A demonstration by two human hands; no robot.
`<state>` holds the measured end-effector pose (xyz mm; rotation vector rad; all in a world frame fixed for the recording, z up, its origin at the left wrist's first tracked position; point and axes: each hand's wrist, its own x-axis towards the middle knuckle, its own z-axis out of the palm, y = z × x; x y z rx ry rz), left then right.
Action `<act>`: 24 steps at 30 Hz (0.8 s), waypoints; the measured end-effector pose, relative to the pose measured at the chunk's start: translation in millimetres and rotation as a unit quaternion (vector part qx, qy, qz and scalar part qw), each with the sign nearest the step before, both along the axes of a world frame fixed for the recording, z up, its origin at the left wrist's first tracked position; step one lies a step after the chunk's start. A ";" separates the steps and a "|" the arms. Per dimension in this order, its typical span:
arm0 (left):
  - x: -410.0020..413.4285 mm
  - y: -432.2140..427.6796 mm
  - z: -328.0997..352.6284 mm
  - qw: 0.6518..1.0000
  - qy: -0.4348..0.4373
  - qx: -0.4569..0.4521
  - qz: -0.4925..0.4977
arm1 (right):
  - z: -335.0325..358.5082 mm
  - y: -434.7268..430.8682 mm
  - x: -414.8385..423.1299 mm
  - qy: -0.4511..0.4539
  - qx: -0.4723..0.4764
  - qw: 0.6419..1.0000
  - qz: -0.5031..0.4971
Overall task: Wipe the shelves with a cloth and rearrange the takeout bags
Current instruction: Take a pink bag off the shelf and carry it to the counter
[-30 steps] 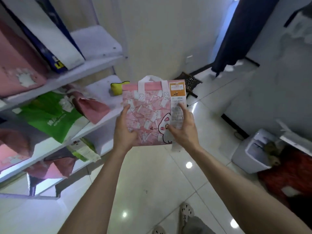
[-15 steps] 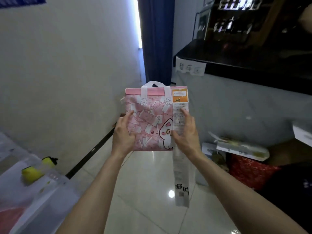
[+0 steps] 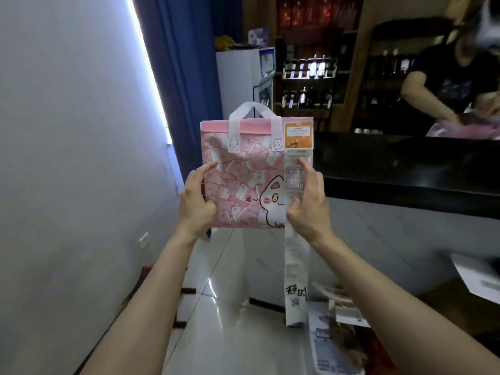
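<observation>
I hold a pink takeout bag (image 3: 243, 171) with a cartoon cat print and white handles upright in front of me. My left hand (image 3: 196, 201) grips its left edge, thumb on the front. My right hand (image 3: 308, 207) grips its right edge, thumb pressing on a long white receipt (image 3: 296, 266) that hangs from an orange label (image 3: 298, 135) at the bag's top right corner down past the bag's bottom. No shelves or cloth are in view.
A white wall (image 3: 67, 158) is on the left. A dark counter (image 3: 405, 169) runs along the right, with a person (image 3: 446, 85) behind it handling something pink. A blue curtain (image 3: 184, 63), a white fridge (image 3: 243, 77) and bottle shelves (image 3: 308, 77) stand beyond. Boxes and papers (image 3: 335, 342) lie on the glossy floor.
My view has swung right, away from the shelves with bags, toward the counter and the person. Both hands keep the same hold on the pink bag; the receipt now hangs full length.
</observation>
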<state>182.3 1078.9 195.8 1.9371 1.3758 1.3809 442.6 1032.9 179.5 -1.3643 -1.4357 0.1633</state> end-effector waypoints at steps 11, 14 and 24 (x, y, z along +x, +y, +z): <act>50.7 240.5 35.3 0.992 -0.002 0.064 -0.113 | 35.8 162.4 34.9 -0.044 0.003 0.992 -0.120; 60.1 277.6 30.3 0.991 0.022 0.068 -0.117 | 32.5 191.8 37.8 -0.050 -0.011 0.989 -0.137; 51.0 316.2 -45.6 0.988 0.101 0.008 -0.120 | -37.7 239.9 24.1 -0.019 -0.097 0.987 -0.125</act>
